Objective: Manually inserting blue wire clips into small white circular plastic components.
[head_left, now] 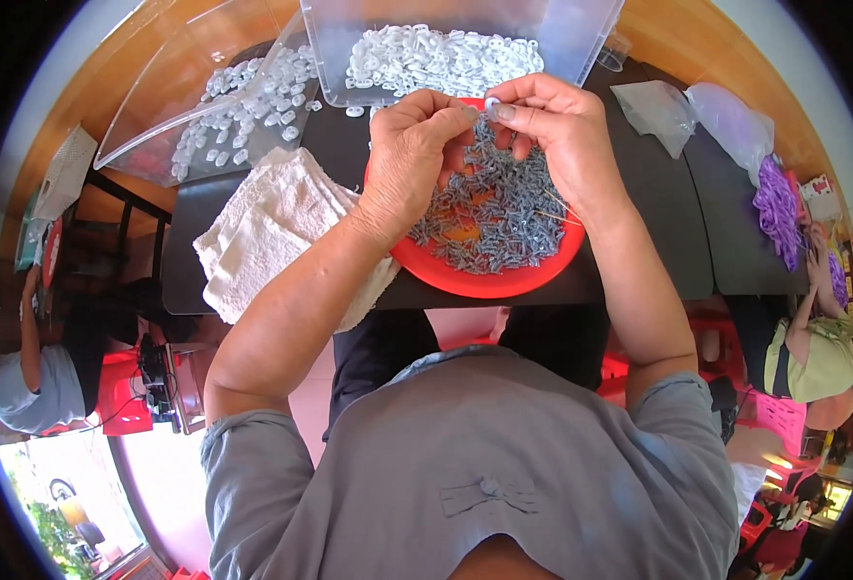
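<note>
Both hands are raised over the far side of a red basin [504, 284], their fingertips close together. My right hand [563, 135] pinches a small white plastic piece [491, 103] between thumb and forefinger. My left hand [409, 155] is closed, thumb pressed on the forefinger; what it holds, if anything, is too small or hidden to make out. Many small grey plastic pieces [504, 237] lie heaped in the basin, with the red bottom showing through in places. Thin light sticks [557, 211] lie at the basin's right side.
Beyond the basin, a clear bin [325, 58] holds many white plastic pieces [446, 63]. A tilted clear container [146, 159] with more pieces stands left. A white towel [272, 227] lies by my left forearm. Plastic bags [731, 116] and purple strips [777, 213] are right. Other people sit at both sides.
</note>
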Demonstrator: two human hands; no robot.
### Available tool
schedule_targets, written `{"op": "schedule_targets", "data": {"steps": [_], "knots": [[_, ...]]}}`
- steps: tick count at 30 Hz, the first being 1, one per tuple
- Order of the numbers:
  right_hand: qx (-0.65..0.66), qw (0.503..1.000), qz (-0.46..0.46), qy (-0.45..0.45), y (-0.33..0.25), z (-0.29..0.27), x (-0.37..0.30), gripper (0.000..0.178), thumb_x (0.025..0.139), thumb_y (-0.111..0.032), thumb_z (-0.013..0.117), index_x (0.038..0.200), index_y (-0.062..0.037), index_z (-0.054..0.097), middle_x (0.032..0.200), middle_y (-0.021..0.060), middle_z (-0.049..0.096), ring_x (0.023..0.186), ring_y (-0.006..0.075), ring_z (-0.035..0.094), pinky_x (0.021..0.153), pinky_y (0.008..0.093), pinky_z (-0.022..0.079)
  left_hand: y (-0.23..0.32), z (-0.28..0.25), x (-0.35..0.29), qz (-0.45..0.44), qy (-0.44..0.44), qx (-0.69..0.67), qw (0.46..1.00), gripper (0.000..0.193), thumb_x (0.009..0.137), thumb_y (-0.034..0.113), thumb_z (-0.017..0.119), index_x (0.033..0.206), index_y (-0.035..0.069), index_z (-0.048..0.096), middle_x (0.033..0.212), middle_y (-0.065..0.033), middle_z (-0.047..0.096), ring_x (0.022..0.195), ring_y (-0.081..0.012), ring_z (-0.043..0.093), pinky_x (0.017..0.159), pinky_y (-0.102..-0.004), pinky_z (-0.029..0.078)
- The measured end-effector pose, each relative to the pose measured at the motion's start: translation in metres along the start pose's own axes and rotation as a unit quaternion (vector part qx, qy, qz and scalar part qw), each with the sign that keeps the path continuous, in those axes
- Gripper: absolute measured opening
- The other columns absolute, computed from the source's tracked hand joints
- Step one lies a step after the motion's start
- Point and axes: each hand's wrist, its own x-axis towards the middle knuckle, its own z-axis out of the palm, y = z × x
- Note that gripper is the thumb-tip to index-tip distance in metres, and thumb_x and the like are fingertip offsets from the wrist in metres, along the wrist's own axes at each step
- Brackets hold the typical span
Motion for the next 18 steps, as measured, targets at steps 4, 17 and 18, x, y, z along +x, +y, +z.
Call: {"op": "schedule_targets", "data": {"steps": [4,17,18], "knots": [[-0.025,0.999,-0.028,-0.001,0.0017,0.0026,-0.0005,0.014,0.087,-0.006,0.063,0.099,0.0011,0.068,0.081,0.0049,0.067,0.069,0.01,0.061,0.056,0.0213,0.043,-0.0004,0.0011,-0.0023,0.018,0.01,0.034,0.999,0.016,0.086,0.015,0.064,0.086,-0.001,0.063,0.067,-0.0025,0.06,0.049,-0.006,0.05,0.039,-0.02,0.035],[-0.043,0.998,-0.04,-0.002,0.0042,0.0076,-0.0031,0.013,0.088,-0.005,0.062,0.098,0.0009,0.068,0.081,0.0045,0.067,0.071,0.0088,0.061,0.057,0.0216,0.044,0.0007,0.0004,-0.0016,0.054,0.005,0.058,0.997,0.016,0.084,0.014,0.063,0.083,-0.002,0.063,0.067,-0.0023,0.059,0.051,-0.0062,0.05,0.045,-0.0214,0.04],[-0.035,0.998,-0.043,-0.005,0.0039,0.0084,-0.0033,0.014,0.088,-0.004,0.062,0.098,0.0013,0.068,0.082,0.0048,0.067,0.071,0.0091,0.061,0.057,0.0217,0.044,0.0012,-0.0002,-0.0023,0.054,0.005,0.058,0.997,0.016,0.084,0.014,0.063,0.083,-0.002,0.063,0.067,-0.0023,0.059,0.051,-0.0062,0.05,0.045,-0.0214,0.04]]}}
